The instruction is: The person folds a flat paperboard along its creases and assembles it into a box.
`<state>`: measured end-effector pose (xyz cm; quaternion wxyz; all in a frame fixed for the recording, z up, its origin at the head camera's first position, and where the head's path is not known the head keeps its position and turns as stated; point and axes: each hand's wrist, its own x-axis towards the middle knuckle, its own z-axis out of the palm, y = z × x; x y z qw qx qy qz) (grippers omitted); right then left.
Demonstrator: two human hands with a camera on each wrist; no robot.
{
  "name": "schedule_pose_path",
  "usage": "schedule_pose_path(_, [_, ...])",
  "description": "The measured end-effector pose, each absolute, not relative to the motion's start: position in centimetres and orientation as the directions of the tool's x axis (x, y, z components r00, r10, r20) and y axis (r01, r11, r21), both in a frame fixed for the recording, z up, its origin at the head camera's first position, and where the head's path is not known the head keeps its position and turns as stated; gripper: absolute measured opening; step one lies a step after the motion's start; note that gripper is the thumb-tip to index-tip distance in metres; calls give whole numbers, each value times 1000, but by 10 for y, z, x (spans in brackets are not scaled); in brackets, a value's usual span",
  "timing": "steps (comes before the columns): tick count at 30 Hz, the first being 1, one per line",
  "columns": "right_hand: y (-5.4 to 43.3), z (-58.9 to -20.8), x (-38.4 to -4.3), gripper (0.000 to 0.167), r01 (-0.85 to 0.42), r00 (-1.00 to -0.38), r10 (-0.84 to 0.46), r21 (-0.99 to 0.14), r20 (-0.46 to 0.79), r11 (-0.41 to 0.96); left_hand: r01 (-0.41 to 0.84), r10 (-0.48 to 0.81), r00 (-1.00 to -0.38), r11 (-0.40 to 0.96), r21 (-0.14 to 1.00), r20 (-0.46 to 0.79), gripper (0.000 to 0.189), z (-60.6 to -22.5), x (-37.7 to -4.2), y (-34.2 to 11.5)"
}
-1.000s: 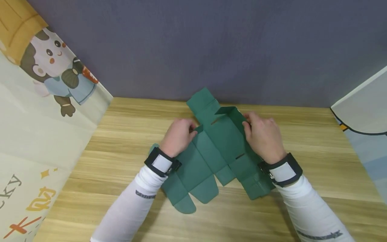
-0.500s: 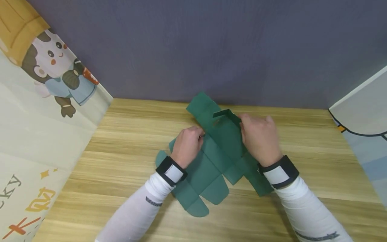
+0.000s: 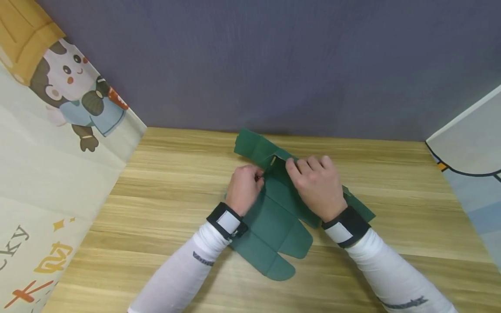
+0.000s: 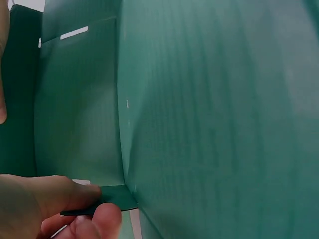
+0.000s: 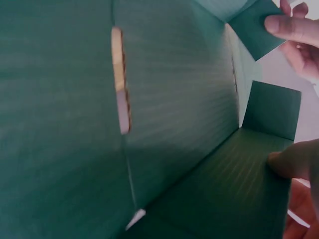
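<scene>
A green cardboard box blank [image 3: 270, 221], partly folded, stands tilted over the table, with rounded flaps [image 3: 299, 239] spread toward the front. At its left side my left hand [image 3: 244, 189] pinches a small flap [image 4: 117, 196] between thumb and fingers. My right hand [image 3: 318, 189] grips a raised side wall [image 5: 219, 184], its thumb on the inner face and the other fingers behind. Beyond that thumb, a square tab [image 5: 271, 109] sticks out from the wall's end. A narrow slot [image 5: 119, 79] runs along a crease of the large panel. Part of the blank is hidden behind both hands.
The wood-grain table [image 3: 176, 152] meets a dark grey-blue upright surface [image 3: 250, 65] at the back. A printed sheet with a cartoon figure [image 3: 70, 82] lies to the left, and a pale printed sheet [image 3: 469, 139] to the right.
My right hand has moved left and tilted the large panel up from lying nearly flat. My left hand has shifted slightly right and toward me, still pinching the flap.
</scene>
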<state>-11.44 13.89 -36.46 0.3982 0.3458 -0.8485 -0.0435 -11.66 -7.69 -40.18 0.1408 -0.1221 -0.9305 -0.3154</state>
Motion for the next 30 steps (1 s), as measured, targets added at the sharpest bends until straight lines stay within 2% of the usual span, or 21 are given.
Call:
schedule_pose_path(8, [129,-371,-105,26,-557,-425,-662,397,618,729,274,89,-944,753,599,319,15,-413,-118,-72])
schedule_pose_path(14, [126,-374,-100,28,-543,-412,-668,422,620,726,271,69,-946,703,657,316,10,-417,-119,-72])
schedule_pose_path(18, [124,-375,-96,33,-546,-425,-678,428,599,720,257,68,-956,655,710,284,5,-416,-118,-74])
schedule_pose_path(22, [122,-374,-91,33,-554,-445,-688,428,573,714,188,76,-981,604,774,180,6,-415,-116,-79])
schedule_pose_path(26, [120,-375,-88,31,-588,-437,-689,396,578,705,48,58,-998,537,842,20,12,-412,-115,-87])
schedule_pose_path(30, [118,-376,-85,36,-609,-423,-690,380,587,697,-86,63,-990,428,900,-125,16,-407,-115,-96])
